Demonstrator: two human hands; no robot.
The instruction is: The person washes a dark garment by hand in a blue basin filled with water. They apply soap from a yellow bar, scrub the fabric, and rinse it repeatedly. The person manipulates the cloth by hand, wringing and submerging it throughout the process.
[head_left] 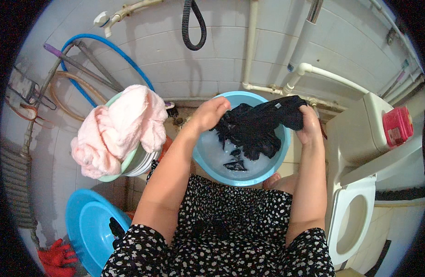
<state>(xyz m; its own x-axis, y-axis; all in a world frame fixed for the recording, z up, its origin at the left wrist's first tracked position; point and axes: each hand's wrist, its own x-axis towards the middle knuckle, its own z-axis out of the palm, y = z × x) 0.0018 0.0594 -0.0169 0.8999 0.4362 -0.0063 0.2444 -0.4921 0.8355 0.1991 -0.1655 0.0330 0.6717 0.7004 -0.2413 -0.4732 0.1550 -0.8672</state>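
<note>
A wet black garment [254, 124] is stretched between my two hands over a light blue basin [240, 181]. My left hand [209, 114] grips its left end above the basin's far left rim. On the other side, my right hand [309, 124] is closed round the raised right end, where a small pale tag shows. The garment's lower middle hangs down into cloudy, sudsy water [217, 159]. A dark bit of cloth [236, 165] breaks the surface near the basin's front; whether it joins the garment I cannot tell.
Pink fluffy fabric [120, 129] heaps over a pale green basin [129, 159] on the left. Nearer stands a bigger blue basin [85, 221] with dark cloth at its edge, beside red gloves [57, 256]. A toilet [353, 221] is at right; pipes [251, 46] line the tiled wall.
</note>
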